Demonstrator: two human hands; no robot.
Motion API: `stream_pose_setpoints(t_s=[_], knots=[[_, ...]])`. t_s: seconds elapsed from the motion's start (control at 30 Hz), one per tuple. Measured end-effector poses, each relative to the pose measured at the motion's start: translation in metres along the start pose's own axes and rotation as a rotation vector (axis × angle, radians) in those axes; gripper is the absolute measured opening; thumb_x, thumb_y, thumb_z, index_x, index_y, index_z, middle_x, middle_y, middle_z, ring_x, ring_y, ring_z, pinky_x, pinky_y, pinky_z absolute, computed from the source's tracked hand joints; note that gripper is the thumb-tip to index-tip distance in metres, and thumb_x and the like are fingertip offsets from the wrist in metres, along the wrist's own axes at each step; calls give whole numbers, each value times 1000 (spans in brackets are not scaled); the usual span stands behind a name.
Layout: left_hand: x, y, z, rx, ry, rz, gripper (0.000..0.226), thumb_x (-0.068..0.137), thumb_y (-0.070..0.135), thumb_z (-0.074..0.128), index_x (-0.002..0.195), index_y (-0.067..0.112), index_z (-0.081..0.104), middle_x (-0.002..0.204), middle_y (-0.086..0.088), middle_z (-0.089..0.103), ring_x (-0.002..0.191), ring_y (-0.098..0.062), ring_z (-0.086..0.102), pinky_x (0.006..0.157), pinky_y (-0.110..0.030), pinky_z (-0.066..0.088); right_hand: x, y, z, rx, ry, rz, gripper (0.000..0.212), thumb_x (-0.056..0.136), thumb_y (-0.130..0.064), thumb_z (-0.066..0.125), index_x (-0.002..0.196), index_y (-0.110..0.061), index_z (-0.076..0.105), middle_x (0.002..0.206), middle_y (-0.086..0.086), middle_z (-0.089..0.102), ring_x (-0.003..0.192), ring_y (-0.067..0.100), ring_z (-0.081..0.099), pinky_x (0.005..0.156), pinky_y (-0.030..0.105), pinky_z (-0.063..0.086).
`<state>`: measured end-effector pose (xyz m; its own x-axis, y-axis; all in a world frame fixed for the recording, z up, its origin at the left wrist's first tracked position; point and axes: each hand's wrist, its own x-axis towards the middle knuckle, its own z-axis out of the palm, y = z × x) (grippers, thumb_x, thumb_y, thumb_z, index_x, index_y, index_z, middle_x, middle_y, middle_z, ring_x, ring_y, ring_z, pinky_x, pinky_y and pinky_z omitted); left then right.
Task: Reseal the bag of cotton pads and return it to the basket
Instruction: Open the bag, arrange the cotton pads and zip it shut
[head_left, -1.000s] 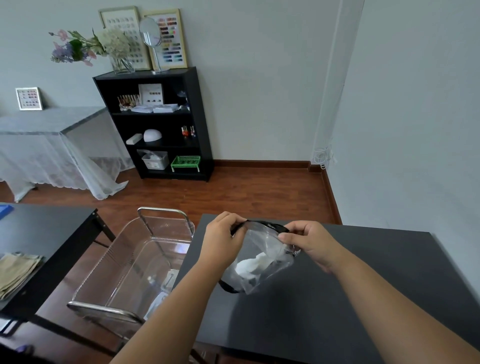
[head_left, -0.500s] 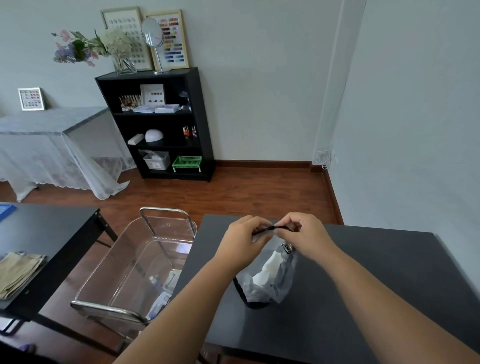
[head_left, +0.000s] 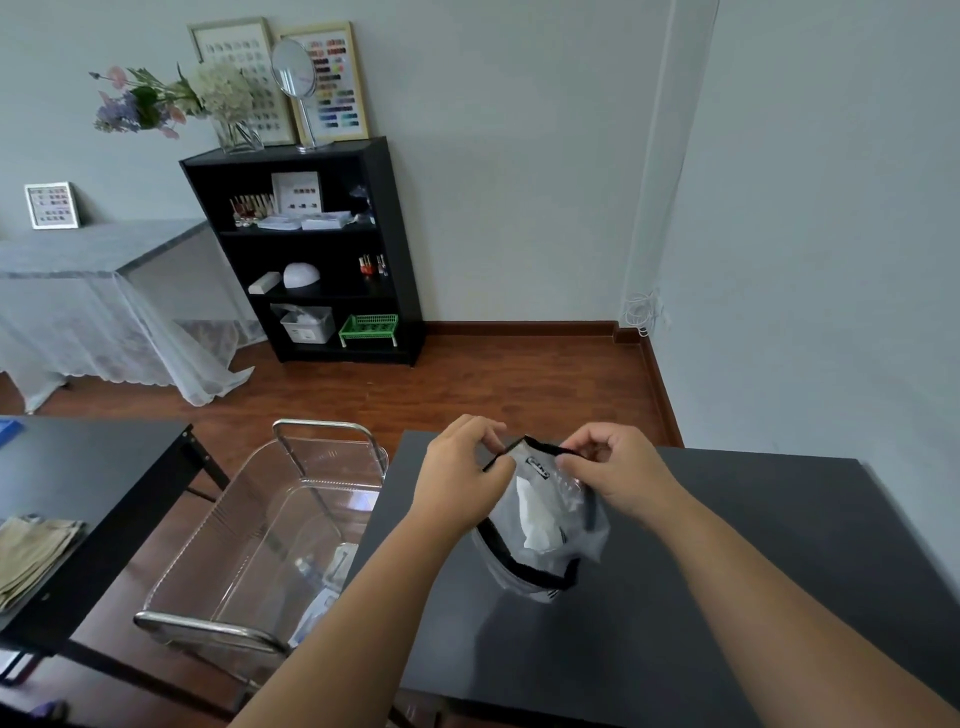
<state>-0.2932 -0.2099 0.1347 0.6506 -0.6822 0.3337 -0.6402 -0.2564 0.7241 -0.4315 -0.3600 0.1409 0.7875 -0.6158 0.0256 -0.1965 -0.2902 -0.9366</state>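
A clear plastic bag with black trim (head_left: 543, 525) hangs over the dark table, white cotton pads showing inside it. My left hand (head_left: 460, 475) pinches the left end of the bag's black top strip. At the strip's right end, my right hand (head_left: 615, 475) pinches it too. The strip runs taut between the two hands. A clear plastic basket with metal handles (head_left: 270, 535) stands on the floor left of the table, with a few packets lying in its bottom.
The dark table (head_left: 727, 571) fills the lower right, next to the wall. A second black table (head_left: 88, 483) at left holds folded beige cloth (head_left: 31, 556). A black shelf unit (head_left: 311, 249) stands at the far wall across the wooden floor.
The bag's wide-open mouth has been drawn flat. My hands came together at the top strip and have now moved slightly apart along it.
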Motion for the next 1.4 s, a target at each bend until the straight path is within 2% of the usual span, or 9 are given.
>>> stream_pose_setpoints(t_s=[0.1,0.2,0.33,0.5,0.73,0.93,1.1,1.2,1.4], knots=[[1,7,0,-115,-79,64,17,76,18,61,77,26,46,107,16,67,105,4,58,79,-11,46,6,-11,1,-222,78,-176,12,78,-12,76,75,-23,74,72,-4,71,66,11,65,65,28,53],[6,10,3,-125,-92,71,24,84,19,67,96,33,52,95,15,64,92,0,60,69,-16,49,11,-16,3,-324,75,-312,8,80,-17,76,81,-25,75,75,-7,68,70,9,64,67,31,53],[12,6,2,10,25,169,15,86,13,69,94,24,72,90,12,64,85,-1,59,72,-7,42,14,-9,1,-203,27,-170,13,80,-33,76,93,-35,73,67,-13,65,60,0,57,61,16,47],[14,4,-1,65,109,97,13,87,14,68,90,27,72,90,13,63,90,-13,59,79,-24,46,5,5,-10,4,-216,68,11,81,-30,77,74,-23,75,63,-4,67,57,6,58,61,23,48],[10,0,2,59,-108,152,17,81,24,69,81,27,53,95,18,63,94,0,59,80,-23,49,10,6,-2,-286,29,-166,9,79,-22,76,73,-28,74,71,-10,70,66,2,62,62,19,48],[14,1,12,141,-90,269,12,86,16,70,97,21,72,87,11,63,78,-7,60,70,-31,54,8,2,5,-550,97,-376,7,85,-31,70,85,-26,74,74,-9,64,67,10,59,59,38,52],[17,-5,10,118,20,178,9,86,12,69,90,19,73,87,10,64,75,-8,61,68,-33,55,11,15,-5,-464,70,-157,31,76,-55,73,65,-26,68,55,-12,58,53,3,51,50,22,43],[17,-12,4,82,73,70,12,84,12,68,85,23,70,85,13,63,74,-4,59,68,-29,54,8,27,-12,-388,-52,-65,23,74,-43,80,60,-29,68,60,-8,64,53,1,51,53,21,43],[15,-13,7,114,-89,69,10,82,23,71,86,29,66,85,16,64,81,1,60,75,-25,53,10,23,-9,-469,43,-192,20,77,-24,76,60,-29,66,72,-8,58,62,7,55,58,30,49]])
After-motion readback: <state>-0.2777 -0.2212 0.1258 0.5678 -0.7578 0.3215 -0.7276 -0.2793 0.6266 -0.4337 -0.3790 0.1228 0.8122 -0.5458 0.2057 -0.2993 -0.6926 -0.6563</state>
